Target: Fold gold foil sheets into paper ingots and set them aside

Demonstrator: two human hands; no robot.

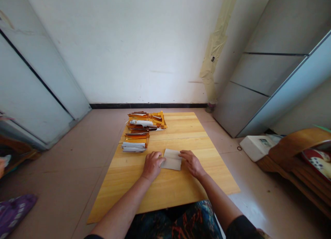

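A small greyish-white piece of paper (pixel 171 164) with a crease across its middle lies on the wooden table (pixel 219 178) in front of me. My left hand (pixel 152 166) holds its left edge, the thumb on the paper and the fingers curled. At the right edge, my right hand (pixel 192 163) has its thumb and fingers closed on the upper corner. Beyond my left hand sits a stack of folded white papers (pixel 133 147). Behind that stack are folded orange-brown wrappers (pixel 137 137) and a larger pile of orange packaging (pixel 159 119) with a white piece on top.
A white wall (pixel 144 53) stands behind the table. A grey cabinet-like unit (pixel 248 104) rises at the right, near a white box (pixel 254 146) and a wooden seat (pixel 292 146). A purple bag (pixel 18 211) lies on the floor at the left.
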